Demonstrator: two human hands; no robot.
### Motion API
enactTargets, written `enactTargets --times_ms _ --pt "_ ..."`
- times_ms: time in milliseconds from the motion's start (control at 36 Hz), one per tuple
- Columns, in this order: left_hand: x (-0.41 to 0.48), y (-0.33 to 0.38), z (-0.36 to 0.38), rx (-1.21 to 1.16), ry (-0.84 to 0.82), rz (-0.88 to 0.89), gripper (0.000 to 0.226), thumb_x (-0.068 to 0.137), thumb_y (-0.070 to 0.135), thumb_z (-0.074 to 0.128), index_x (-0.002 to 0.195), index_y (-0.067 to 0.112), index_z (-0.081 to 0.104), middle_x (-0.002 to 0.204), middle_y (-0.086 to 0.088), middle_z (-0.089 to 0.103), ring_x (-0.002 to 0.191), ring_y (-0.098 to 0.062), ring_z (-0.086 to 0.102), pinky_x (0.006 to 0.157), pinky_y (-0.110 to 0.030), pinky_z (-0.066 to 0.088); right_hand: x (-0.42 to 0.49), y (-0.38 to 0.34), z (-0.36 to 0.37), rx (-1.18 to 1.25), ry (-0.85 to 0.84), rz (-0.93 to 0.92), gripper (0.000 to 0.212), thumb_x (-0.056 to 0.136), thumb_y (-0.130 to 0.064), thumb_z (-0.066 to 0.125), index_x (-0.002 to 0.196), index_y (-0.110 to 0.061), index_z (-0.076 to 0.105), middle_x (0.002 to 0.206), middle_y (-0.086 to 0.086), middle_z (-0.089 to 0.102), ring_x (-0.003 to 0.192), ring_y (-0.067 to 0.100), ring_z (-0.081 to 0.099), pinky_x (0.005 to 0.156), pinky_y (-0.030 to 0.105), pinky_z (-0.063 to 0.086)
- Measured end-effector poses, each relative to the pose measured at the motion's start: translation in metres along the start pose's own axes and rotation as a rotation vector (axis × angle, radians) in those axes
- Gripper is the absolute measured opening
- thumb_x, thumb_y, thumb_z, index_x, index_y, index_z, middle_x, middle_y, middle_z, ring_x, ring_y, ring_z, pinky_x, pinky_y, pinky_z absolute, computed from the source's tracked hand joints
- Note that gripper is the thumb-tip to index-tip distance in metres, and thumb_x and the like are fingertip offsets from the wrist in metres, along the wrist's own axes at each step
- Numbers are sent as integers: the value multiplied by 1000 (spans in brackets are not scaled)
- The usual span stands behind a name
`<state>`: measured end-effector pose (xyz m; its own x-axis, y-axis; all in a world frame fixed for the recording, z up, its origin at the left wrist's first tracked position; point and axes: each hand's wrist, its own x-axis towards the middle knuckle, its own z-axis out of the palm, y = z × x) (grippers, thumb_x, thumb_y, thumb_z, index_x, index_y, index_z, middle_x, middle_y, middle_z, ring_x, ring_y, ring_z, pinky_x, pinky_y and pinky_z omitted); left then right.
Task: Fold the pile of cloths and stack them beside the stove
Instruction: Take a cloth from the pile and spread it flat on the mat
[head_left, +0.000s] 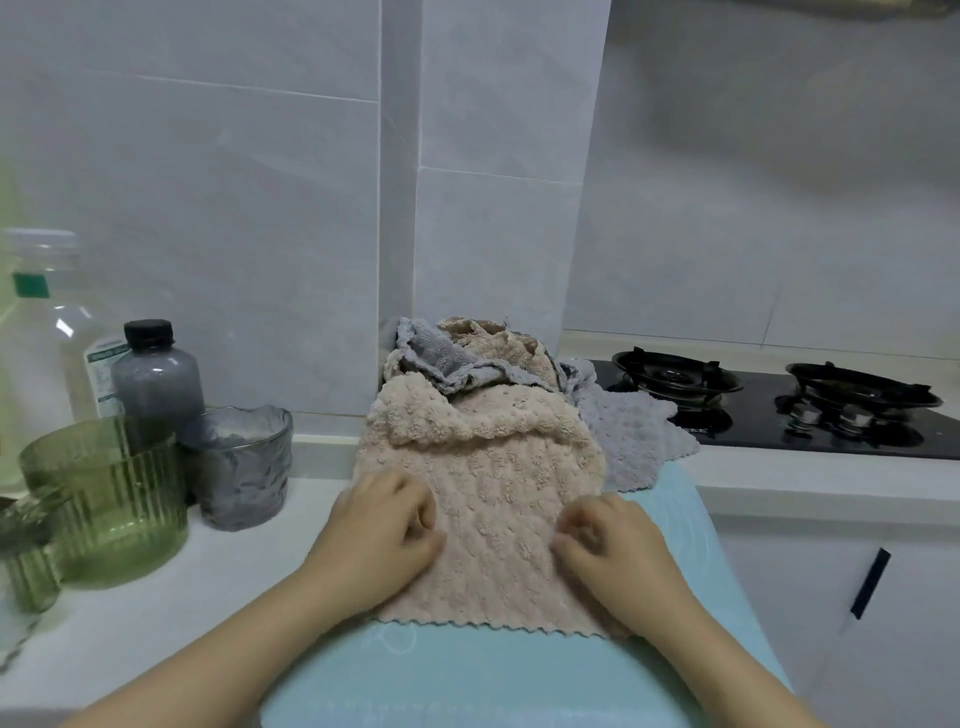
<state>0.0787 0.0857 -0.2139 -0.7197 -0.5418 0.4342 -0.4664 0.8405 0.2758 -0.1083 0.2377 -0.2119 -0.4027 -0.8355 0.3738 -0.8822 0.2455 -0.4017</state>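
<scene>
The beige cloth (498, 499) lies flat on the blue mat (467, 675), near the person. The left hand (382, 530) and the right hand (608, 551) rest on it, fingers curled and pinching its fabric. Farther away, the pile of cloths (441, 358) sits just left of the stove (758, 422).

Nothing could be read. A white label (105, 375) with green print stood on the clear bottle (52, 343) at the left edge of the worktop (156, 597), too blurred to make out. A small pale mark (698, 429) on the front edge of the stove (769, 439) was also illegible.
</scene>
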Motion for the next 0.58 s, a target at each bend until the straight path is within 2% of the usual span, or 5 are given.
enactTargets --times_ms 167,278,361,472,583 --pt "-30 -8 -12 -187 -341 131 52 55 84 49 91 46 48 104 30 52 102 11 42 93 -14 31 -22 9 -10 -42 -391 -83 78 58 -80 40 127 -44 43 124 -33 29 125 -1 24 111 27 19" --pt "-34 -7 -23 -278 -364 171 57 51 85 48 96 50 51 111 59 31 107 28 34 91 4 23 -26 12 -12 -85 -432 -123 119 38 -100 18 140 -42 31 131 -32 18 125 -7 12 114 26 12" --pt "-35 -7 -14 -242 -222 198 54 68 68 48 101 30 66 110 37 55 105 15 45 89 -1 30 -30 11 -7 -21 -300 -136 101 49 -97 27 131 -41 47 127 -32 31 126 -6 24 111 21 19" --pt "-43 -8 -6 -137 -45 193 58 75 59 31 101 23 68 97 12 68 88 -2 55 75 -18 42 -33 13 -2 -40 -130 -183 33 89 -43 56 118 -30 63 132 -19 50 129 4 35 106 16 22" --pt "-49 -7 -6 -21 100 143 60 75 59 20 101 25 63 85 6 70 77 -18 63 61 -27 42 -37 11 -3 -49 -60 -202 37 87 -45 49 107 -22 70 122 -18 60 126 7 39 106 25 28"
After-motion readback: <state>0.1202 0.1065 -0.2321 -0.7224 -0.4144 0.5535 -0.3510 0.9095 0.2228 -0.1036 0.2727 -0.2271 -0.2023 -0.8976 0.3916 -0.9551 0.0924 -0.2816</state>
